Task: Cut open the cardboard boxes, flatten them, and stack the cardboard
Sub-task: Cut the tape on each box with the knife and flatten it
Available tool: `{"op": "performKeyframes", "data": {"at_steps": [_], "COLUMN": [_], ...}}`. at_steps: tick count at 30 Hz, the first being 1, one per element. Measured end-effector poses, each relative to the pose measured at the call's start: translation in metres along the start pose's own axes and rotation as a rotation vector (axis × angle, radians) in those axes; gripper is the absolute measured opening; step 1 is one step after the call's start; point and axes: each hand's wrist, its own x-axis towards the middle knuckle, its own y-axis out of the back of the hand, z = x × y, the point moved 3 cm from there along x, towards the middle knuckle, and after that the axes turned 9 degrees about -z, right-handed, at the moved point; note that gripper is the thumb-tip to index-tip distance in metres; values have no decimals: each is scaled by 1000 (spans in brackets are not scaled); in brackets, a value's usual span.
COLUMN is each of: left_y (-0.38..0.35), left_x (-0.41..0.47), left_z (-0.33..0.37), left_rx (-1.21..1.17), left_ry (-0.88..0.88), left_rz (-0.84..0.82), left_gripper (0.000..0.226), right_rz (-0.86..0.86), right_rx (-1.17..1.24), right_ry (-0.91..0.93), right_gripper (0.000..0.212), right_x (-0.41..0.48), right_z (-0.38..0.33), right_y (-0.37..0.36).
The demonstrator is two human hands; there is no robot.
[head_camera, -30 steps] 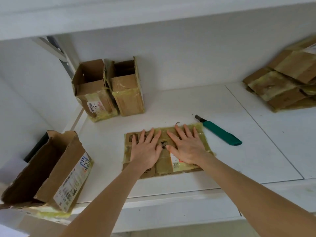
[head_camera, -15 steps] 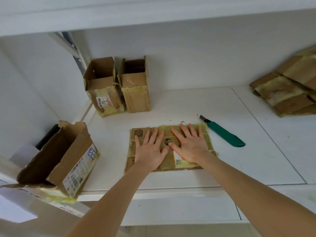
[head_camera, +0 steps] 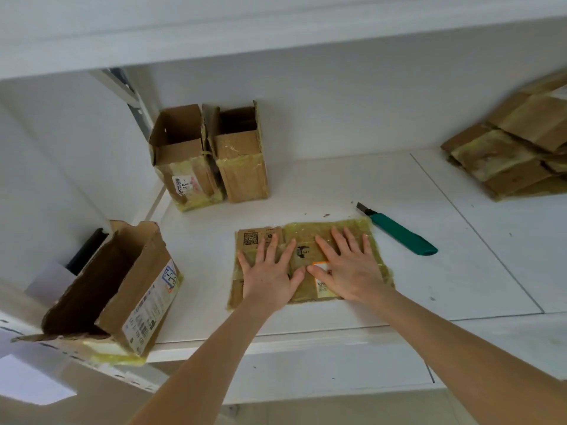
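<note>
Near the front edge of the shelf we press the flattened box with left hand and right hand, both spread wide and flat, to hold its folds down; the cutter lies just beside it, handy; the stack waits at the back right corner.

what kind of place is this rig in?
Probably a storeroom or packing corner, not a home kitchen or lab: a white shelf bay, opened shipping boxes, a knife and a cardboard pile.
</note>
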Motion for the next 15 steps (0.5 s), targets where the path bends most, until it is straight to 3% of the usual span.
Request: {"op": "performKeyframes", "data": {"at_steps": [8,11,15], "left_y": [-1,1,3], "left_x": [0,0,-6], "left_z": [-1,-1,-3], "left_rx": [-21,-33,-81], "left_ry": [-16,-20,-36], "left_rz": [0,13,115], "left_gripper": [69,71,64], "right_rz": [-3,-2,197], "right_rx": [-1,12,177], "right_ry": [-14,0,-42], "right_gripper": [84,75,55], "right_x": [-4,-7,-27], "right_z": [0,-2,6], "right_y": [0,5,19]}}
